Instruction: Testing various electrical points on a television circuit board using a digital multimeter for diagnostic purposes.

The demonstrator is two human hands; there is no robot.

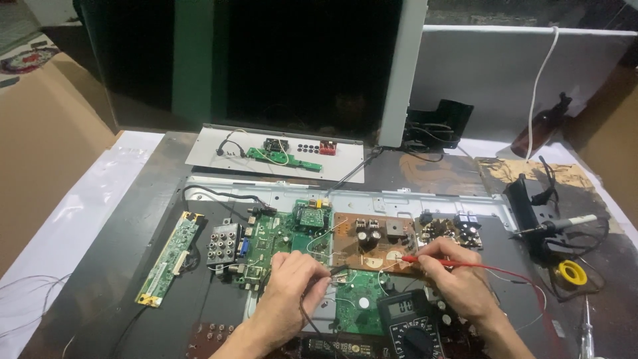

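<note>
Bench: dark worktop [133, 239] with white sheeting along its left edge and a dark opening at the far side.
Chassis: opened metal back panel [412, 199] lying flat, carrying several circuit boards.
Brown board: power board [372, 246] with capacitors, at the centre of the chassis.
Green boards: main board [279, 239] left of the brown one; a small green board [362, 292] nearer the person; a long narrow strip board [169, 259] far left.
Left hand [289, 292]: fingers pinched shut on a black probe [337, 270], its tip at the near edge of the brown board.
Right hand [458, 276]: fingers closed round a red probe [432, 261], tip touching the brown board.
Meter: digital multimeter [409, 322] at the near edge, between the hands.
Right side: soldering iron [555, 226] on its stand, yellow solder reel [573, 272] just near of it.
Far: grey panel [276, 156] with a small green board.
</note>
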